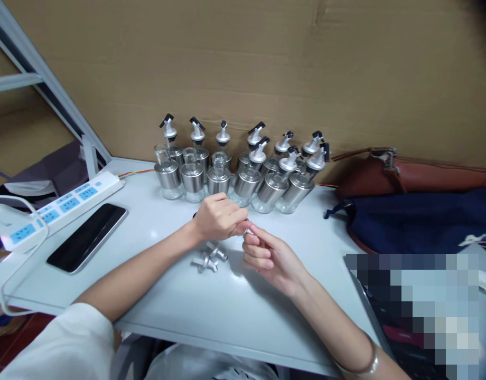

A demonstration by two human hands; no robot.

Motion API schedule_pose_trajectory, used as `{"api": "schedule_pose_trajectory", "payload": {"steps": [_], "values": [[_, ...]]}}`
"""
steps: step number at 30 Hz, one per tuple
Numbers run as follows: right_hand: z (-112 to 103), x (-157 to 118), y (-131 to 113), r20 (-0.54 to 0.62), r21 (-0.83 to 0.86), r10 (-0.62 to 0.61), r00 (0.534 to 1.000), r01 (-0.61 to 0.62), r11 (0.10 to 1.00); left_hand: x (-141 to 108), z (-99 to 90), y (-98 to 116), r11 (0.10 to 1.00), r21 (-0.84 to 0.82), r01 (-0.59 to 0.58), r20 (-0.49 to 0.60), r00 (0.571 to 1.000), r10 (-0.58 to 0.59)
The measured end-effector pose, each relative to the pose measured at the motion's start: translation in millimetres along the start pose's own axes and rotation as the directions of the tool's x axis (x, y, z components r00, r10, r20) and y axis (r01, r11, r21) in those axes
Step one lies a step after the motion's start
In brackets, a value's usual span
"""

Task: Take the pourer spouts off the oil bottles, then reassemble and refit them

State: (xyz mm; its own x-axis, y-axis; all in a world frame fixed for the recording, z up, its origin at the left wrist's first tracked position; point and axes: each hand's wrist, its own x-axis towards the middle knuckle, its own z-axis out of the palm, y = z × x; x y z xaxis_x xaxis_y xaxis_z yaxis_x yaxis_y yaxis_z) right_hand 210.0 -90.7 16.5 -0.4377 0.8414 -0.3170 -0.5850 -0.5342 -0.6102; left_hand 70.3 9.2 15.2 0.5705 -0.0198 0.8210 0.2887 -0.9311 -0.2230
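Note:
Above the middle of the white table (179, 311), my left hand (220, 216) and my right hand (269, 256) meet at the fingertips. Both are closed around something small that the fingers mostly hide; a dark bit and a light bit show between them. Just below my left hand lie several small silver metal pieces (206, 262). Behind the hands stand several glass bottles with steel bands. Some carry silver pourer tops with black levers (258, 150). Front-left ones, such as an open-necked bottle (167, 177), have no top.
A white power strip (68, 206) and a black phone (88, 237) lie at the left, with a white charger cable (7, 282). A brown bag (425, 179) and dark blue cloth (417, 219) are at the right. Cardboard (243, 63) rises behind the table.

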Motion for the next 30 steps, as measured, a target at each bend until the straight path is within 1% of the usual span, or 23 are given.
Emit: {"api": "schedule_pose_trajectory", "payload": {"steps": [2,5,6,7,8,9,10,11,12,13,14,15,16,17,18,20,22,23,24,26,27,29,30], "values": [[4.8,0.9,3.8,-0.059,-0.03,-0.066,0.996,0.065,0.997,0.8,-0.9,-4.4,1.0,-0.018,-0.015,0.033,0.999,0.016],[11.5,-0.3,8.0,-0.1,-0.18,-0.207,0.973,0.187,0.966,9.1,-7.7,-10.6,0.997,-0.074,-0.037,0.107,0.993,0.045],[12.9,-1.3,9.2,-0.096,-0.26,-0.274,0.957,0.241,0.935,13.1,-11.0,-12.5,0.994,-0.098,-0.036,0.13,0.99,0.049],[13.6,-2.4,10.2,-0.082,-0.361,-0.355,0.931,0.304,0.882,17.0,-14.5,-14.1,0.992,-0.125,-0.029,0.149,0.988,0.048],[13.4,-3.5,11.1,-0.059,-0.487,-0.446,0.893,0.364,0.794,20.6,-17.7,-15.5,0.988,-0.153,-0.015,0.162,0.986,0.04],[12.5,-4.7,11.7,-0.02,-0.623,-0.545,0.838,0.416,0.663,23.7,-20.5,-16.5,0.983,-0.181,0.008,0.179,0.984,0.025],[10.9,-5.7,11.9,0.039,-0.753,-0.639,0.768,0.443,0.487,26.1,-22.8,-17.1,0.977,-0.21,0.035,0.199,0.98,0.008],[9.0,-6.4,11.6,0.122,-0.854,-0.714,0.69,0.439,0.279,28.0,-24.6,-17.1,0.97,-0.234,0.071,0.23,0.973,-0.016],[7.0,-6.8,10.6,0.222,-0.911,-0.759,0.612,0.407,0.062,29.6,-26.0,-16.8,0.961,-0.252,0.117,0.267,0.962,-0.047],[5.1,-7.0,9.0,0.324,-0.924,-0.774,0.544,0.357,-0.137,31.2,-27.1,-16.0,0.949,-0.265,0.172,0.314,0.946,-0.084],[3.6,-7.0,6.9,0.422,-0.903,-0.764,0.488,0.303,-0.305,32.9,-28.3,-15.1,0.933,-0.272,0.233,0.367,0.922,-0.123],[2.4,-6.9,4.4,0.506,-0.862,-0.738,0.445,0.252,-0.439,35.1,-29.7,-14.2,0.914,-0.278,0.296,0.421,0.893,-0.161],[1.6,-7.0,1.8,0.574,-0.815,-0.705,0.417,0.207,-0.541,37.6,-31.6,-13.6,0.89,-0.285,0.356,0.479,0.857,-0.189],[1.0,-7.4,-0.8,0.625,-0.77,-0.671,0.399,0.173,-0.614,40.5,-34.4,-13.7,0.863,-0.295,0.41,0.538,0.818,-0.205],[0.5,-8.2,-3.0,0.661,-0.734,-0.645,0.383,0.152,-0.662,43.3,-38.0,-14.7,0.836,-0.302,0.458,0.59,0.779,-0.213],[-0.7,-10.7,-5.8,0.709,-0.689,-0.613,0.349,0.157,-0.707,47.7,-48.3,-20.7,0.79,-0.273,0.549,0.656,0.707,-0.265],[-2.7,-13.3,-6.3,0.703,-0.707,-0.643,0.306,0.202,-0.677,48.5,-61.4,-31.0,0.751,-0.166,0.64,0.651,0.643,-0.404],[-3.9,-14.1,-5.9,0.677,-0.736,-0.679,0.286,0.229,-0.637,47.2,-67.9,-36.8,0.727,-0.092,0.681,0.622,0.609,-0.492],[-5.1,-14.3,-5.2,0.642,-0.766,-0.717,0.271,0.251,-0.592,45.0,-73.7,-42.4,0.708,-0.023,0.706,0.615,0.568,-0.546],[-7.5,-13.0,-3.5,0.575,-0.814,-0.777,0.255,0.269,-0.514,38.5,-80.8,-50.6,0.708,0.063,0.703,0.693,0.48,-0.538],[-8.5,-11.8,-2.7,0.554,-0.828,-0.791,0.259,0.269,-0.492,34.9,-81.3,-52.8,0.717,0.093,0.691,0.749,0.426,-0.507],[-10.3,-9.1,-1.6,0.526,-0.847,-0.798,0.294,0.263,-0.461,28.0,-76.3,-53.5,0.734,0.132,0.666,0.837,0.322,-0.443],[-11.1,-7.9,-1.3,0.512,-0.856,-0.798,0.317,0.264,-0.445,25.1,-71.5,-52.4,0.742,0.138,0.656,0.861,0.291,-0.418]]}}
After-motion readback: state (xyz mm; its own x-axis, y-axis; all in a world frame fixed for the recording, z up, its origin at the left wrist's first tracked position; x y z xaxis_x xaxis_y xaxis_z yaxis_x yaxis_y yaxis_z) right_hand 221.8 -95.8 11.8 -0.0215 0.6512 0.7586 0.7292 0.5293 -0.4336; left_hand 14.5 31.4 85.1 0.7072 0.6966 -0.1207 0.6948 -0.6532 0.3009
